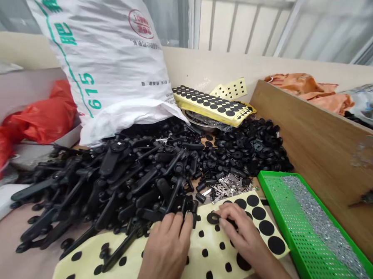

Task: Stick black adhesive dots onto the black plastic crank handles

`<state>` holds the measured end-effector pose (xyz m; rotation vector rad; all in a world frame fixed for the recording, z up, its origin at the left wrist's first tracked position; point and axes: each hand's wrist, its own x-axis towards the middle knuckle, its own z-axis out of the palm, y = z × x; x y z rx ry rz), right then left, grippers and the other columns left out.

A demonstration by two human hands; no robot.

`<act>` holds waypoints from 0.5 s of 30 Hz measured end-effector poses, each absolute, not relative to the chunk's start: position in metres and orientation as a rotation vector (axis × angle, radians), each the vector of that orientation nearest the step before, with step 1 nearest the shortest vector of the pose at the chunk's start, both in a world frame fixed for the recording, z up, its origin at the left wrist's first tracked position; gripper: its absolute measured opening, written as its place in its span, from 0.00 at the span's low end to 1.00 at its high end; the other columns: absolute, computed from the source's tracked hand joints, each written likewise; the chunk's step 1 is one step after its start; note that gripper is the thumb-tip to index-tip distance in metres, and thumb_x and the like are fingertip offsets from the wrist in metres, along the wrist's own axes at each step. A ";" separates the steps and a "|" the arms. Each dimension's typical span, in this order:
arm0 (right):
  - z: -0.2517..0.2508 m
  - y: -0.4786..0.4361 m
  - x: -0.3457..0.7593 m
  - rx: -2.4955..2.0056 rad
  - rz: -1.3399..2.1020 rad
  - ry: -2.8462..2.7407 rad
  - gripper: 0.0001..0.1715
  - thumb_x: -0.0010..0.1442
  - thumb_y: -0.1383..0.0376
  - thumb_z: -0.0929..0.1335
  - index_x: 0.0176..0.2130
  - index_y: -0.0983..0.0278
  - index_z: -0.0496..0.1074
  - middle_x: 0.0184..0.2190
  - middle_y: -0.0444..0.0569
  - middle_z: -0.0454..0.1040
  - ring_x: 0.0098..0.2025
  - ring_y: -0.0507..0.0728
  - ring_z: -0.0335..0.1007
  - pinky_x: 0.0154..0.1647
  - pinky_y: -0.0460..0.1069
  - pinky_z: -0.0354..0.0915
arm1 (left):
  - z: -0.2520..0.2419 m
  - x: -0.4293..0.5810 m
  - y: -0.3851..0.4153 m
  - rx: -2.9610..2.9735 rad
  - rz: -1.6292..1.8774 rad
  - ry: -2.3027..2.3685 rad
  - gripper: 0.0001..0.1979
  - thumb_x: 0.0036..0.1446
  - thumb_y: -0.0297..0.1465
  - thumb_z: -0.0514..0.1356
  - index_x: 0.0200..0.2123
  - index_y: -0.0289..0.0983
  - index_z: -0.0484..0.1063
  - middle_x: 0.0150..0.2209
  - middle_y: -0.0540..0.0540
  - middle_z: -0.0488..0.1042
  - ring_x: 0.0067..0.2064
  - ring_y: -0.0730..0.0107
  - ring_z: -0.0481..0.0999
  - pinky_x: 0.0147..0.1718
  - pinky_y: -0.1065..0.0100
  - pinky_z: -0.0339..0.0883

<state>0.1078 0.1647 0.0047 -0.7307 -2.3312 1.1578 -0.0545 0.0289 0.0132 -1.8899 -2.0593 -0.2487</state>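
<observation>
My left hand (169, 248) rests on a pale yellow backing sheet (210, 242), its fingers together and touching a black plastic lever (190, 206) at the front edge of a big heap of black levers (114, 185). My right hand (241, 232) lies on the same sheet, its fingertips pinched at a round black adhesive pad (213, 218). Larger black pads (266, 227) remain stuck on the sheet's right side. Whether the pad is lifted off the sheet is unclear.
A white woven sack (107, 64) stands behind the heap. Black round discs (249, 148) and small metal clips (226, 186) lie to the right. A green perforated tray (310, 228) holds silvery bits. A second pad sheet (212, 105), red bags (38, 118) and a wooden board (318, 149) surround the area.
</observation>
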 end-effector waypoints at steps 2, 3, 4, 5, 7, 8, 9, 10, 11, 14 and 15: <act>0.003 0.168 0.110 -0.744 1.324 -2.169 0.07 0.63 0.64 0.60 0.32 0.60 0.63 0.39 0.49 0.71 0.47 0.60 0.66 0.47 0.53 0.60 | 0.018 -0.054 0.035 -1.813 -0.056 -2.074 0.19 0.56 0.17 0.50 0.49 0.31 0.69 0.32 0.43 0.72 0.33 0.58 0.70 0.27 0.61 0.63; 0.003 0.169 0.111 -0.738 1.401 -2.087 0.08 0.63 0.63 0.61 0.31 0.60 0.64 0.39 0.49 0.72 0.47 0.60 0.67 0.47 0.52 0.60 | 0.018 -0.052 0.038 -1.801 -0.022 -2.054 0.20 0.55 0.16 0.50 0.49 0.31 0.69 0.30 0.44 0.71 0.32 0.59 0.70 0.27 0.62 0.63; 0.003 0.170 0.112 -0.736 1.475 -2.004 0.08 0.62 0.62 0.62 0.31 0.60 0.64 0.40 0.49 0.72 0.46 0.60 0.67 0.47 0.51 0.60 | 0.018 -0.051 0.042 -1.800 -0.018 -2.034 0.21 0.54 0.15 0.50 0.49 0.32 0.69 0.29 0.45 0.71 0.31 0.59 0.70 0.26 0.62 0.62; 0.003 0.170 0.112 -0.737 1.542 -1.918 0.09 0.62 0.61 0.63 0.31 0.60 0.65 0.41 0.49 0.72 0.46 0.59 0.67 0.47 0.51 0.60 | 0.017 -0.050 0.046 -1.808 -0.030 -2.022 0.23 0.53 0.14 0.50 0.50 0.33 0.69 0.28 0.45 0.71 0.31 0.60 0.70 0.26 0.63 0.62; 0.004 0.170 0.114 -0.748 1.645 -1.750 0.09 0.60 0.60 0.65 0.30 0.60 0.66 0.43 0.50 0.72 0.47 0.60 0.67 0.47 0.51 0.60 | 0.014 -0.049 0.053 -1.824 -0.101 -2.041 0.26 0.51 0.13 0.49 0.53 0.34 0.66 0.29 0.45 0.72 0.31 0.60 0.70 0.26 0.63 0.62; 0.004 0.171 0.114 -0.754 1.685 -1.672 0.09 0.60 0.59 0.66 0.29 0.61 0.66 0.44 0.50 0.72 0.48 0.60 0.66 0.48 0.51 0.60 | 0.013 -0.050 0.056 -1.837 -0.169 -2.064 0.26 0.52 0.14 0.49 0.54 0.33 0.65 0.30 0.45 0.72 0.31 0.60 0.70 0.27 0.62 0.63; 0.005 0.171 0.114 -0.760 1.720 -1.603 0.09 0.59 0.59 0.67 0.29 0.61 0.67 0.45 0.50 0.72 0.49 0.60 0.66 0.48 0.51 0.59 | 0.012 -0.052 0.058 -1.854 -0.267 -2.095 0.26 0.53 0.15 0.49 0.55 0.32 0.63 0.31 0.44 0.73 0.32 0.59 0.71 0.28 0.62 0.64; 0.005 0.171 0.113 -0.764 1.754 -1.542 0.09 0.58 0.59 0.68 0.29 0.61 0.67 0.46 0.50 0.72 0.49 0.60 0.65 0.48 0.52 0.59 | 0.012 -0.055 0.059 -1.870 -0.394 -2.128 0.25 0.54 0.17 0.49 0.56 0.31 0.62 0.33 0.43 0.74 0.34 0.59 0.72 0.30 0.62 0.66; 0.006 0.171 0.113 -0.762 1.791 -1.489 0.09 0.57 0.59 0.68 0.29 0.61 0.68 0.47 0.50 0.71 0.49 0.60 0.65 0.48 0.52 0.59 | 0.013 -0.057 0.061 -1.881 -0.540 -2.161 0.24 0.56 0.19 0.49 0.57 0.30 0.60 0.36 0.42 0.75 0.36 0.60 0.73 0.33 0.62 0.67; 0.009 0.171 0.109 -0.724 1.900 -1.350 0.09 0.57 0.59 0.69 0.29 0.61 0.69 0.49 0.50 0.70 0.48 0.60 0.65 0.47 0.53 0.60 | 0.018 -0.061 0.065 -1.891 -0.926 -2.276 0.22 0.59 0.26 0.48 0.57 0.31 0.58 0.45 0.39 0.75 0.43 0.61 0.75 0.39 0.65 0.69; 0.011 0.171 0.108 -0.699 1.930 -1.320 0.09 0.57 0.59 0.69 0.29 0.61 0.69 0.50 0.50 0.69 0.47 0.59 0.65 0.47 0.53 0.60 | 0.021 -0.061 0.066 -1.903 -1.005 -2.323 0.22 0.59 0.27 0.48 0.57 0.32 0.59 0.47 0.40 0.74 0.45 0.62 0.75 0.41 0.66 0.69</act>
